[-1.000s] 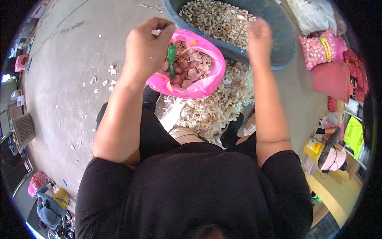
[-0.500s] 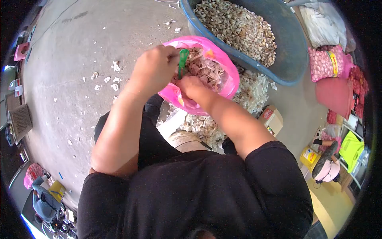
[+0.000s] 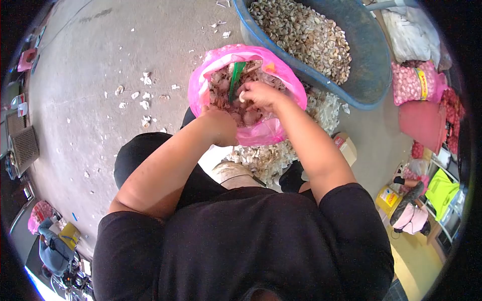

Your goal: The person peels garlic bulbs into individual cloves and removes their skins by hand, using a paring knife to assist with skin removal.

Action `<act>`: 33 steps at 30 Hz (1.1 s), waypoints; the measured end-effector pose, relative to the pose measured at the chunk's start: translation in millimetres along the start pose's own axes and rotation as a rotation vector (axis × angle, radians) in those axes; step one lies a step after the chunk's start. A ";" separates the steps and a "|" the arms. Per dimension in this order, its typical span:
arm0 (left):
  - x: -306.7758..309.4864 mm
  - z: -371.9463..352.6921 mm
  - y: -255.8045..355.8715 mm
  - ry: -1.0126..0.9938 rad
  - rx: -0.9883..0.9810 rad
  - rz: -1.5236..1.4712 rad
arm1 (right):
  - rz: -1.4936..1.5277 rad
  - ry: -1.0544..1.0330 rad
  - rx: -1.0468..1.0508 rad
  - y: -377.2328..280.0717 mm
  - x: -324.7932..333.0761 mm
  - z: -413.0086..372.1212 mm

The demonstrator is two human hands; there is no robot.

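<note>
A pink plastic bag [image 3: 198,83] stands with its mouth up in front of my knees. Brownish-purple garlic bulbs and loose papery skins [image 3: 221,80] fill it, and a green strip [image 3: 236,78] sticks up among them. Over the bag's near left rim lies my left hand [image 3: 217,123], its fingers reaching inside and mostly hidden. My right hand [image 3: 260,95] is inside the mouth on the right, fingers curled together above the garlic. Something small and pale shows at its fingertips, too small to tell apart from a finger.
A large blue tub [image 3: 374,55] holding many garlic cloves [image 3: 314,37] stands beyond the bag. White peelings [image 3: 321,113] are heaped beside and below the bag. To the right sit a pink net sack [image 3: 409,83] and a red basket [image 3: 422,123]. Another person [image 3: 411,213] is at far right.
My left hand has come down from above the green strip to the bag's near rim. My right hand has moved up and right within the bag, and the bag's left side has spread leftward.
</note>
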State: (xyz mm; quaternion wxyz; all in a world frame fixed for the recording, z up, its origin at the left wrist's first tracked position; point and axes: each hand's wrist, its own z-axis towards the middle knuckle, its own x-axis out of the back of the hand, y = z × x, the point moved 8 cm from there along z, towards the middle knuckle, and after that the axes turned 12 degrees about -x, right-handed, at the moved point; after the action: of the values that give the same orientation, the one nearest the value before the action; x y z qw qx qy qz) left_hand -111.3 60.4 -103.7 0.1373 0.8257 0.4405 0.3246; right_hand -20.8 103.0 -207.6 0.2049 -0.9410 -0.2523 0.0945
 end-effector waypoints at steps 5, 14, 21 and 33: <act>-3.8 7.9 -1.8 -0.067 -0.006 -0.048 | 0.576 -0.291 0.157 -23.5 -0.7 -46.5; -2.3 11.9 0.6 0.043 -0.068 0.032 | 1.202 -0.265 0.711 -62.3 105.3 -101.1; 1.2 9.6 4.5 0.032 -0.051 -0.007 | -0.646 0.345 0.184 -46.7 16.8 -77.8; 43.4 14.8 -59.2 0.943 0.119 -0.402 | -0.412 0.483 0.282 -49.1 31.0 -65.6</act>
State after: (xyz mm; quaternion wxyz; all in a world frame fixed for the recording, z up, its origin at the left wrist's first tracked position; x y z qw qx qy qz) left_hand -122.0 130.8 -127.1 -0.0636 0.4948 0.6223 0.6032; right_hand 2.7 135.5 -129.7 0.4014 -0.8279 -0.3658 -0.1403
